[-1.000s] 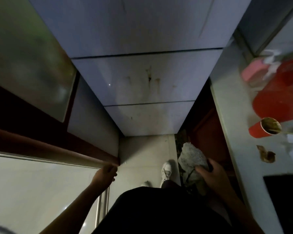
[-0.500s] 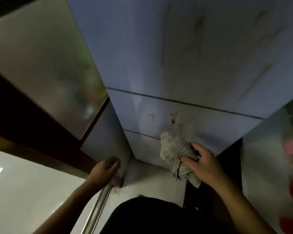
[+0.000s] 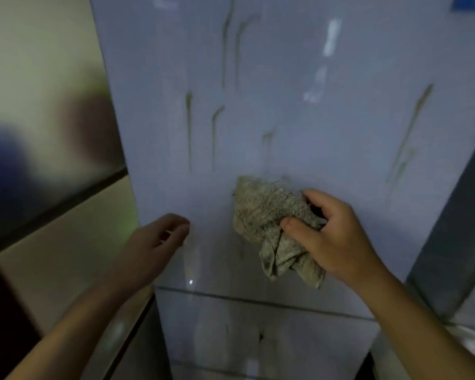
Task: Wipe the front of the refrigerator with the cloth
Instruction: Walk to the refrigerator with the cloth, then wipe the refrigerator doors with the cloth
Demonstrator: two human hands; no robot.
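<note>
**Cloth** (image 3: 269, 212): grey-beige and crumpled. It lies against the refrigerator front (image 3: 327, 133), low on the upper panel and above the seam (image 3: 258, 300). A loose tail hangs below the hand.

**Right hand** (image 3: 332, 234): grip clamped on the cloth, thumb over the front fold, fingers curled round the back.

**Left hand** (image 3: 154, 242): grip apart, fingers loosely bent, holding nothing. It is near the panel's left edge.

**Streaks** (image 3: 188, 127): long brownish drips above the cloth, with more at far right.

**Risks:**
- The bunched cloth offers only a small wiping face, so passes may miss the outlying drips.
- Dried marks may smear rather than lift under light pressure.
- The cloth looks soiled, and its trailing tail could drag grime across wiped areas.

**Obscured:**
- The panel's top and a blue label (image 3: 472, 2) are cut off by the frame.
- The view is blurred and dim.
- Cannot tell whether the cloth is damp, or whether the left hand touches the panel.
</note>
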